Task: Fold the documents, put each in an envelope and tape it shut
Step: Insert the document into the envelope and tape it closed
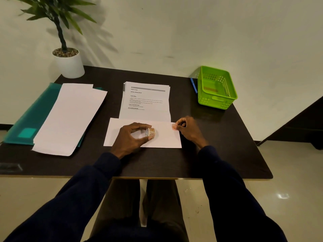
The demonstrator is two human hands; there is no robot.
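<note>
A white envelope lies flat on the dark table in front of me. My left hand grips a small roll of patterned orange tape above the envelope's middle. My right hand pinches a short torn piece of tape at the envelope's upper right corner. Behind the envelope lies a stack of printed documents, with fold creases. A pile of blank white envelopes rests at the left.
A teal folder lies under the left pile. A potted plant stands at the back left corner. A green plastic basket sits at the back right, with a blue pen beside it.
</note>
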